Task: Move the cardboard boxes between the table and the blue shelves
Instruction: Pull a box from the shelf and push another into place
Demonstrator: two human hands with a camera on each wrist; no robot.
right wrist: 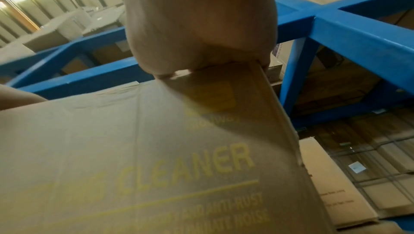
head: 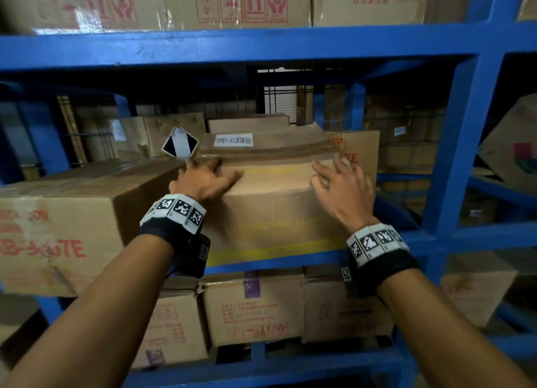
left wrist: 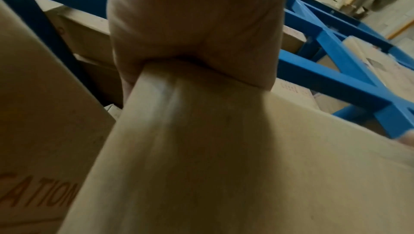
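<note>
A cardboard box (head: 270, 210) with yellow print stands on the middle level of the blue shelves (head: 261, 44), its front face toward me. My left hand (head: 203, 178) lies on the box's top at the front left corner, fingers spread flat. My right hand (head: 343, 184) rests on the top near the right edge, fingers straight and fanned out. In the left wrist view the left hand (left wrist: 190, 25) presses its palm on the top edge of the box (left wrist: 201, 149). The right wrist view shows the right hand (right wrist: 197, 25) on the corner of the same box (right wrist: 134, 149), printed "CLEANER".
A large box with red lettering (head: 64, 227) sits tight against the left side. Another red-lettered box (head: 360, 149) stands behind on the right. Smaller boxes (head: 252, 306) fill the shelf below, more boxes (head: 232, 4) the level above. A blue upright (head: 459, 143) borders the bay on the right.
</note>
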